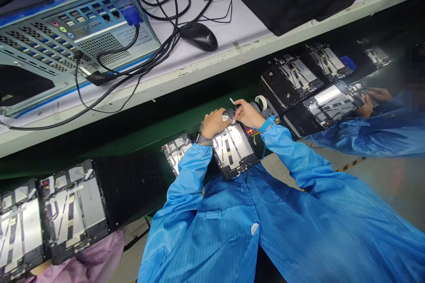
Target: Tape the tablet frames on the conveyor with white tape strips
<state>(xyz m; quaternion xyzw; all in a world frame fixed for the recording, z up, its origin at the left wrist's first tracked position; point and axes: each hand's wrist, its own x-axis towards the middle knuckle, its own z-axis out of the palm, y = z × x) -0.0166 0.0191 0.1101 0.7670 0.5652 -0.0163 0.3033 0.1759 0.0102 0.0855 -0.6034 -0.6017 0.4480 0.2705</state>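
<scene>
My left hand (pixel 214 123) and my right hand (pixel 248 114) meet above an open tablet frame (pixel 232 146), pinching a small dark part (pixel 229 114) with a thin white strip (pixel 231 101) by it. The tablet's silver back shows black strips and lies on the green bench surface (pixel 139 135) below my hands. A tape roll (pixel 261 102) and a small unit with a red LED display (pixel 252 131) sit right next to my right hand. Part of the held piece is hidden by my fingers.
Several similar tablet frames (pixel 75 212) line the bench on both sides. A co-worker's hand (pixel 376 95) works at the right. Above stands a shelf with a metal computer chassis (pixel 99 31), black cables (pixel 156 53) and a black mouse (pixel 199 36).
</scene>
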